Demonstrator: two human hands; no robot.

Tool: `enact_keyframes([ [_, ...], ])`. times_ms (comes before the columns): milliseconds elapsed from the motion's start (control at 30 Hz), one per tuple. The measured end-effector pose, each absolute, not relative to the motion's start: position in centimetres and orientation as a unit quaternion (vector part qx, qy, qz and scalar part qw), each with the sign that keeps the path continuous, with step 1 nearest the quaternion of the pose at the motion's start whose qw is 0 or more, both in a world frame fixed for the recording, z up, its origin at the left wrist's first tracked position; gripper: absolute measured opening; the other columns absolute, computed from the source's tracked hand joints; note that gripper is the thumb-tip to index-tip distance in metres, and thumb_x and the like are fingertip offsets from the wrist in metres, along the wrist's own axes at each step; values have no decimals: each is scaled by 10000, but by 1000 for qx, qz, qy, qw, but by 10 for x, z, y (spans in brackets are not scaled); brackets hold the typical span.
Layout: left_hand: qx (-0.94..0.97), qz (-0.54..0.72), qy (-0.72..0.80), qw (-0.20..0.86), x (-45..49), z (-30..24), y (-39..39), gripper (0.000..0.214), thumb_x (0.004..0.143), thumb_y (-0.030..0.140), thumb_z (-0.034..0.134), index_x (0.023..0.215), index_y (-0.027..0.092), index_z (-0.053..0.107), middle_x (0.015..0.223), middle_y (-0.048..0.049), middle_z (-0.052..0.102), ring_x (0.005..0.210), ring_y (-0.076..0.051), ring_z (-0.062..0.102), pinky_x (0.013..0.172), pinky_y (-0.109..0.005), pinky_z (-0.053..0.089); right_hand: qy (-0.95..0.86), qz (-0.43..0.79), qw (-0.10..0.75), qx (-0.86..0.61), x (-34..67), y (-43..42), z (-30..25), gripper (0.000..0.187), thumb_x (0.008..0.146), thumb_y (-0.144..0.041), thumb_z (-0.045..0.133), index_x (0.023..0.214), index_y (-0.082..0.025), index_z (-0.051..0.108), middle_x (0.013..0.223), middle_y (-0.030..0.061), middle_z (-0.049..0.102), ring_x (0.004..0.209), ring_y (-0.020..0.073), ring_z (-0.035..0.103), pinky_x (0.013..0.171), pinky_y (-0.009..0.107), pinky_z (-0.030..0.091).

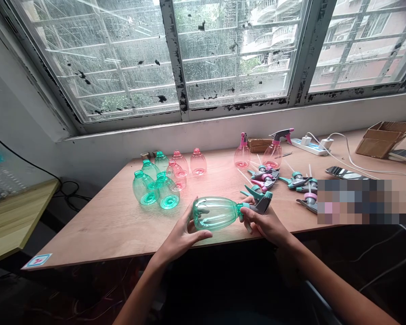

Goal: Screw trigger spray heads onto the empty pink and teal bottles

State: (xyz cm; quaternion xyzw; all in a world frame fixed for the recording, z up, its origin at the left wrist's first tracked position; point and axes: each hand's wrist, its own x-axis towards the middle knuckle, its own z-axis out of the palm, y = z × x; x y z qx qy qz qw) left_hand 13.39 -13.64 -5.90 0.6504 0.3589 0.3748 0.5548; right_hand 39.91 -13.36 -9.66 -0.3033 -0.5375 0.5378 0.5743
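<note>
A clear green spray bottle (215, 213) lies on its side in the air above the table's front edge, its base to the left. My left hand (182, 234) is closed around the base, thumb below and fingers partly hidden behind the bottle. At the neck, my right hand (262, 222) grips the grey and teal trigger sprayer head (262, 203), which sits on the bottle's mouth. Whether the collar is fully tight I cannot tell. Just beyond my right hand lie several loose sprayer heads (296, 180) with pink or teal parts and white tubes.
Several green bottles (168, 192) and pink bottles (198, 162) without heads stand at the left. Two pink bottles with sprayers (273, 151) stand at the back by a small cardboard box (259, 145). Rightward are a power strip (309, 146), cables, a phone (347, 173) and an open carton (382, 141).
</note>
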Motion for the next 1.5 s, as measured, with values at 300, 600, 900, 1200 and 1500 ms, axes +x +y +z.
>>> enact_keyframes([
  [300, 677, 384, 344, 524, 134, -58, -136, 1063, 793, 261, 805, 1578, 409, 104, 1543, -97, 426, 1405, -302, 451, 1157, -485, 383, -526, 532, 585, -314, 398, -132, -96, 303, 844, -435, 765, 913, -210, 575, 691, -21, 649, 442, 106, 525, 426, 242, 377],
  [600, 645, 372, 359, 562, 134, -55, -137, 963, 851, 358, 744, 1595, 314, 134, 1568, -142, 398, 1400, -338, 450, 1172, -515, 348, -522, 550, 575, -306, 398, -134, -95, 306, 848, -413, 770, 958, -208, 570, 678, -24, 639, 455, 106, 522, 425, 229, 388],
  [900, 666, 385, 363, 526, 136, -55, -138, 1023, 796, 278, 797, 1576, 389, 143, 1511, -92, 464, 1399, -306, 453, 1163, -490, 382, -530, 536, 585, -300, 399, -131, -93, 269, 872, -396, 751, 899, -198, 571, 684, -28, 652, 442, 97, 548, 413, 218, 391],
  [1200, 659, 381, 384, 523, 135, -54, -132, 918, 812, 341, 781, 1563, 298, 253, 1464, -123, 531, 1381, -332, 486, 1157, -479, 403, -530, 549, 575, -295, 401, -129, -89, 310, 845, -408, 766, 895, -199, 543, 663, -30, 664, 409, 95, 551, 395, 211, 407],
  [1500, 653, 384, 363, 542, 140, -51, -137, 1025, 811, 287, 792, 1574, 408, 118, 1597, -71, 398, 1434, -307, 432, 1177, -437, 384, -532, 551, 577, -284, 401, -128, -90, 304, 851, -405, 763, 904, -200, 544, 667, -34, 659, 410, 88, 553, 391, 204, 396],
])
